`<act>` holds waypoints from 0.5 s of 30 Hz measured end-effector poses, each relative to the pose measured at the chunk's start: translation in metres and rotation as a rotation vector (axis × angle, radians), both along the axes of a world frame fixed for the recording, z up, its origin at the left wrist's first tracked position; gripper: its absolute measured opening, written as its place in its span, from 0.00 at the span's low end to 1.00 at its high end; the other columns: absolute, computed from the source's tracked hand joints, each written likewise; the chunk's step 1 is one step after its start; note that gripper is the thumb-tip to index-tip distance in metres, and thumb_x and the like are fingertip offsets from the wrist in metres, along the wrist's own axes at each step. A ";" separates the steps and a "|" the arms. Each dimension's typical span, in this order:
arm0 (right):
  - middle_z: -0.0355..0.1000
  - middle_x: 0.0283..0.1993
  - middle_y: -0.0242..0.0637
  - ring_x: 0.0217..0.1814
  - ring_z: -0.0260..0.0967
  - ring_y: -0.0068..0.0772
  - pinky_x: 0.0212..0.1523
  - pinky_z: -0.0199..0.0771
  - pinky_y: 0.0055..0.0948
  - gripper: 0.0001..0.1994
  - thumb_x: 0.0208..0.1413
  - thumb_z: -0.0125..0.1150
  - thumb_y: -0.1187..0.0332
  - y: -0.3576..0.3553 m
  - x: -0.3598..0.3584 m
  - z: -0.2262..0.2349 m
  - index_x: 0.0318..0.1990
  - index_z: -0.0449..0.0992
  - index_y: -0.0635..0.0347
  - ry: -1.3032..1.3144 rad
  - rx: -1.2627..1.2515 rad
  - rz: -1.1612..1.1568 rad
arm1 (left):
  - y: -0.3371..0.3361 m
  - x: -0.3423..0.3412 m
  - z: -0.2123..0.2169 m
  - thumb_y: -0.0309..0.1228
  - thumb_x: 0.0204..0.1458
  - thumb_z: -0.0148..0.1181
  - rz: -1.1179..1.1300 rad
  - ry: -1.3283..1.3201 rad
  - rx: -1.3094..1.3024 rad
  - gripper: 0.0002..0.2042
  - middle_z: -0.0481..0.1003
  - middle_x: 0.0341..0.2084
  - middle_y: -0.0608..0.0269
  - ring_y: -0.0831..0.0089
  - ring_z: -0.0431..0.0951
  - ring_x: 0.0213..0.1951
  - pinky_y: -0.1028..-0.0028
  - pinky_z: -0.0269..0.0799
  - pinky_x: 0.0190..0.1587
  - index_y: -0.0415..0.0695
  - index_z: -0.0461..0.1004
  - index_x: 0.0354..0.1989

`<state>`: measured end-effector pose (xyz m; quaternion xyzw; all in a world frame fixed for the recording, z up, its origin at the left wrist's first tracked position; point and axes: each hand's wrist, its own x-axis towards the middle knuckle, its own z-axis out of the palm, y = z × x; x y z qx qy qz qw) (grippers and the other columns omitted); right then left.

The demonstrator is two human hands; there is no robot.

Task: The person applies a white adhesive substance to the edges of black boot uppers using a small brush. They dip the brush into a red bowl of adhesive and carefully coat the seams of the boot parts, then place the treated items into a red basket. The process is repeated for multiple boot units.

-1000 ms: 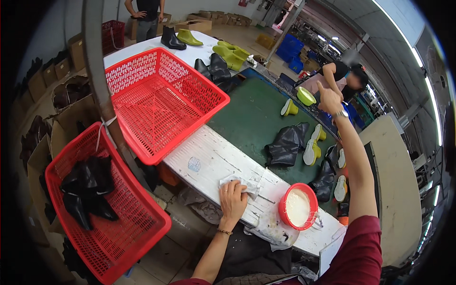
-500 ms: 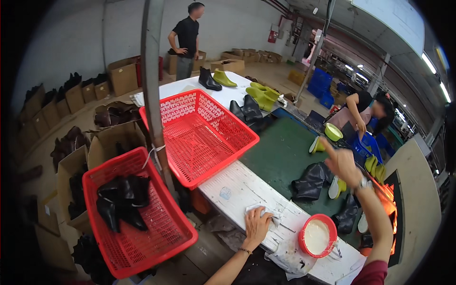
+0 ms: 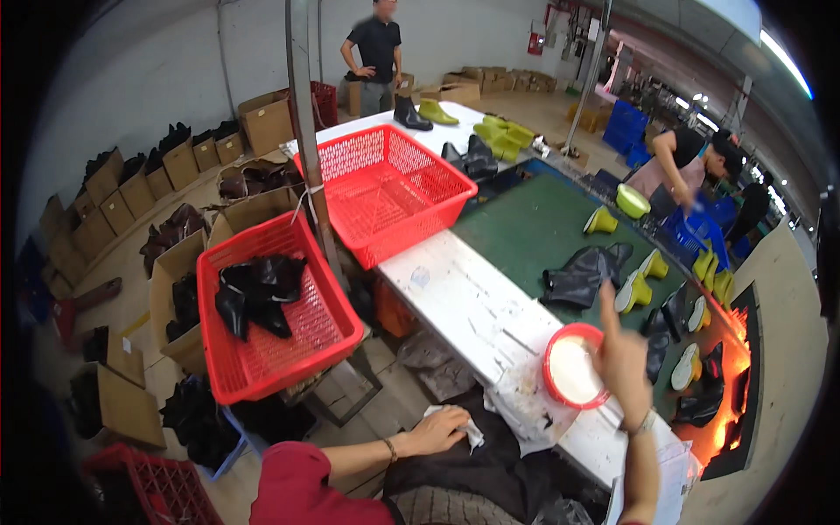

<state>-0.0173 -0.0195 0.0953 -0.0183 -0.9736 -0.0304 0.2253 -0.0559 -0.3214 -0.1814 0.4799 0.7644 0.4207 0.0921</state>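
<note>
Head view, looking down over a long white worktable [image 3: 455,302].

Left hand [image 3: 435,430] low at the near table edge, resting on dark cloth over the lap, fingers curled loosely around a crumpled white rag [image 3: 464,426]; rag poking out to the right of the knuckles, held in the grip. Thin bracelet at the wrist, red sleeve [image 3: 302,486] behind it.

Right hand [image 3: 623,360] raised above the table, back toward the camera, index finger pointing up, remaining fingers folded in; nothing held. Just left of that hand, touching it in the picture, a round red plastic bowl of white paste [image 3: 573,367], standing on stained white paper [image 3: 525,398] at the table's near end.

Beyond the right hand, a green conveyor surface [image 3: 534,227] carrying black boot uppers [image 3: 579,276] and yellow-green shoe lasts [image 3: 634,293], some with white soles up. Glowing orange heater opening [image 3: 731,385] to the right of the hand.

Farther left of the left hand, a red mesh plastic basket holding black leather pieces [image 3: 262,319]; above it a second, empty red mesh basket [image 3: 385,188] on the table's far part.

In the background, one person [image 3: 376,52] standing by cardboard boxes, another person [image 3: 687,162] bent over the conveyor.
</note>
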 end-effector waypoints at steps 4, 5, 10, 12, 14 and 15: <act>0.75 0.29 0.51 0.30 0.76 0.52 0.30 0.75 0.49 0.46 0.47 0.62 0.75 0.138 -0.115 0.096 0.76 0.47 0.62 0.264 0.277 -0.238 | 0.009 0.004 0.042 0.40 0.57 0.65 -0.062 -0.102 -0.120 0.12 0.76 0.44 0.53 0.51 0.77 0.48 0.59 0.74 0.48 0.43 0.79 0.39; 0.77 0.37 0.56 0.36 0.79 0.51 0.34 0.77 0.49 0.42 0.47 0.60 0.76 0.193 -0.138 0.123 0.73 0.52 0.65 0.234 0.330 -0.331 | 0.017 0.006 0.049 0.45 0.57 0.66 -0.048 -0.163 -0.133 0.14 0.78 0.42 0.53 0.52 0.78 0.49 0.60 0.75 0.47 0.46 0.81 0.35; 0.80 0.45 0.56 0.51 0.80 0.54 0.48 0.81 0.49 0.20 0.49 0.63 0.75 0.184 -0.176 0.176 0.51 0.73 0.70 -0.002 0.176 -0.481 | 0.013 0.027 0.028 0.38 0.48 0.73 0.202 -0.220 -0.229 0.12 0.80 0.37 0.57 0.52 0.80 0.45 0.58 0.74 0.48 0.45 0.79 0.33; 0.80 0.46 0.56 0.52 0.80 0.55 0.49 0.81 0.51 0.20 0.49 0.63 0.75 0.196 -0.181 0.171 0.51 0.74 0.69 -0.017 0.149 -0.516 | 0.015 0.022 0.018 0.38 0.47 0.73 0.203 -0.227 -0.174 0.12 0.81 0.36 0.56 0.52 0.81 0.44 0.57 0.74 0.45 0.45 0.79 0.31; 0.80 0.47 0.57 0.52 0.80 0.57 0.50 0.80 0.53 0.19 0.52 0.62 0.74 0.215 -0.183 0.158 0.53 0.74 0.68 0.039 0.143 -0.540 | 0.016 0.014 0.007 0.38 0.47 0.73 0.263 -0.276 -0.176 0.12 0.82 0.34 0.55 0.52 0.82 0.42 0.57 0.75 0.43 0.45 0.79 0.30; 0.80 0.47 0.58 0.52 0.80 0.55 0.50 0.81 0.51 0.19 0.55 0.59 0.73 0.214 -0.186 0.154 0.54 0.74 0.67 0.037 0.104 -0.559 | 0.017 0.007 0.004 0.38 0.47 0.74 0.285 -0.301 -0.179 0.12 0.82 0.33 0.55 0.52 0.82 0.41 0.57 0.76 0.42 0.44 0.79 0.30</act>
